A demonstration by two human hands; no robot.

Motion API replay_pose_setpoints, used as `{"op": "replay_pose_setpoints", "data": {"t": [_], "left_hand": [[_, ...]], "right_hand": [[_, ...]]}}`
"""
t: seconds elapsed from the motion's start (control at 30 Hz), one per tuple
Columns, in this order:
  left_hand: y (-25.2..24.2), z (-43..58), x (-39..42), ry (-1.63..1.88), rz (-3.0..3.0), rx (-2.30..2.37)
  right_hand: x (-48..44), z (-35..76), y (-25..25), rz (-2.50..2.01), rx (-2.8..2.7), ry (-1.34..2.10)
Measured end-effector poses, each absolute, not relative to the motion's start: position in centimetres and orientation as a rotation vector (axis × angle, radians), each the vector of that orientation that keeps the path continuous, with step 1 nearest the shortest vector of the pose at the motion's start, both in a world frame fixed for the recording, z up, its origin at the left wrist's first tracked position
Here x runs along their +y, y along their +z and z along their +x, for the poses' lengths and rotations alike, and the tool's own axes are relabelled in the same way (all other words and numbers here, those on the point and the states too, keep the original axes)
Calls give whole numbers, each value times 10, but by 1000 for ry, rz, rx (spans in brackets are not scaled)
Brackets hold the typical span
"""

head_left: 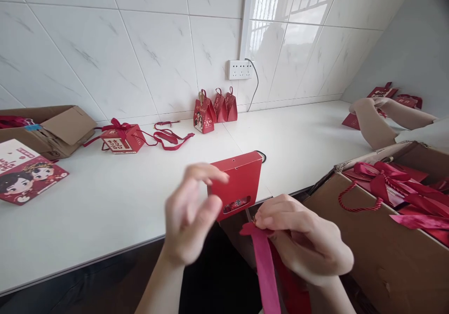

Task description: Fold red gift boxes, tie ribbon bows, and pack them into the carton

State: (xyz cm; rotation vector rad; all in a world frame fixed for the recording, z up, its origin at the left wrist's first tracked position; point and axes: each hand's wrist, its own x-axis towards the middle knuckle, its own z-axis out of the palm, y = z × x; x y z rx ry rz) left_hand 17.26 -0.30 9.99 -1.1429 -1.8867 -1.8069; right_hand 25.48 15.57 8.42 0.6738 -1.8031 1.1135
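A red gift box [235,181] with a small oval window stands upright near the counter's front edge, a dark cord loop at its far top corner. Wrapped sweets seem to show through the window. My left hand [191,211], a little blurred, is raised in front of the box's left side with thumb and fingers apart and nothing between them. Below and right of the box, my right hand [301,234] pinches a pinkish-red ribbon [265,267] at its top end. The ribbon hangs down, and a small red tag-like piece shows beside the fingertips.
Along the wall stand small red triangular boxes [204,115]. A bow-tied red box [123,138], loose ribbon [171,139], a printed box [33,171] and a carton [66,129] lie left. Another carton [372,225] of ribboned boxes is right. Another person's arms [379,117] handle red boxes beyond it.
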Motion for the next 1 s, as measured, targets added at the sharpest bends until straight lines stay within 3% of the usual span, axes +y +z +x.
{"op": "replay_pose_setpoints", "data": {"t": [0.13,0.33,0.57,1.0], "left_hand": [[102,143,10,-1646,-730,-2137],[90,133,30,-1917,-491,-2389],[85,134,27,-1945,-672,-2241],[86,135,30,-1929,-825,-2270]], "right_hand": [[161,245,82,694,-1774,1023],[170,230,84,654,-1743,965],[174,212,71,583,-1860,1081],[164,189,46,729,-1982,905]]}}
